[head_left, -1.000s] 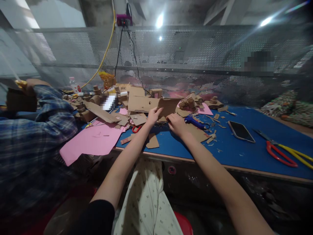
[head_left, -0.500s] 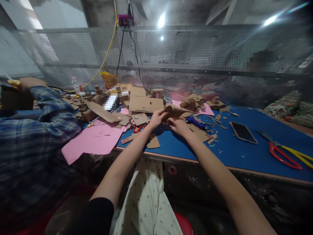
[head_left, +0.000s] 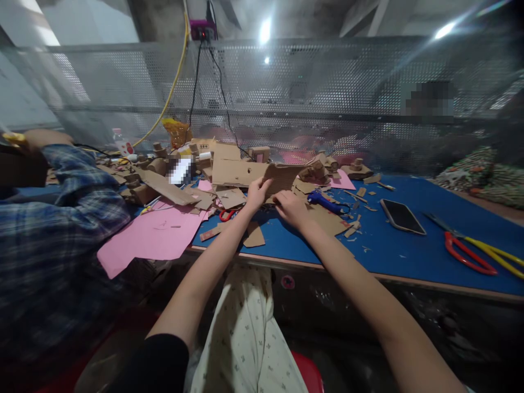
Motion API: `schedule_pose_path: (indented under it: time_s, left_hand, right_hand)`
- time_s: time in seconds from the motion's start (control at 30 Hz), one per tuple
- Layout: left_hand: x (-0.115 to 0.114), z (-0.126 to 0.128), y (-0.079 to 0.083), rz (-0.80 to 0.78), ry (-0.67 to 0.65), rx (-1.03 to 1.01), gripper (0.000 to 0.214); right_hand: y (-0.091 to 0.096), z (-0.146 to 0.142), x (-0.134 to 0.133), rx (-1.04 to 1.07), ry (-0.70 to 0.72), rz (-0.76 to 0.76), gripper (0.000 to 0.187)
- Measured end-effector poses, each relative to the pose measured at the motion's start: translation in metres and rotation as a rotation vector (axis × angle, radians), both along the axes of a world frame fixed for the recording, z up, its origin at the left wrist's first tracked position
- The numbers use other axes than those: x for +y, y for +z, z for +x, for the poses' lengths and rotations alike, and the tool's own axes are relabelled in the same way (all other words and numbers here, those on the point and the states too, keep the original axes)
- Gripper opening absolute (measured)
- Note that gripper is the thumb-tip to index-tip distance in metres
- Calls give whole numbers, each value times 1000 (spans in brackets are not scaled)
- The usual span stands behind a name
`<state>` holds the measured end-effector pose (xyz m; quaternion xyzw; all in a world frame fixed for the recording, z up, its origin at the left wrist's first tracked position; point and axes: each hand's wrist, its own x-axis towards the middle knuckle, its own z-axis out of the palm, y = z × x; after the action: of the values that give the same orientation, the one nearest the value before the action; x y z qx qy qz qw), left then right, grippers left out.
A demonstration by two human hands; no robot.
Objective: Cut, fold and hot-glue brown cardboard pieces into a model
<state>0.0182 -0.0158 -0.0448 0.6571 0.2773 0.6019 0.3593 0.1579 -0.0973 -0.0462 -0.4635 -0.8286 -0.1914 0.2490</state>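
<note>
A piece of brown corrugated cardboard (head_left: 282,177) stands tilted up between my two hands, over the blue table (head_left: 393,254). My left hand (head_left: 257,194) is closed on its left edge, the thumb lying along the near face. At its lower edge, my right hand (head_left: 290,206) is closed with the fingers bent against the board. Just right of that hand lies a blue hot-glue gun (head_left: 326,202) among cardboard scraps. Behind the held piece rests a larger folded cardboard form (head_left: 231,172) with a small hole. Red scissor handles (head_left: 226,215) show partly from under scraps left of my hands.
A phone (head_left: 403,216) and red-and-yellow-handled scissors (head_left: 470,245) lie at the right. Pink paper (head_left: 151,234) overhangs the front edge at left. A co-worker in a plaid sleeve (head_left: 77,177) sits at the left. A perforated metal screen (head_left: 319,76) stands behind the table.
The cardboard piece has been tipped more upright, so its ribbed face now shows. My right hand has turned and shifted slightly left. The whole view has moved slightly.
</note>
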Motion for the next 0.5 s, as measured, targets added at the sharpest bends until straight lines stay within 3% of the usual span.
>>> schedule_pose_path:
  time_s: [0.17, 0.33, 0.5]
  left_hand:
    - [0, 2, 0, -51, -56, 0, 24]
    - [-3, 3, -1, -3, -96, 62, 26]
    - [-11, 5, -2, 60, -123, 213, 27]
  right_hand:
    - [-1, -2, 0, -14, -10, -13, 18]
    - [0, 1, 1, 31, -51, -138, 21]
    - [-2, 12, 10, 101, 54, -214, 22]
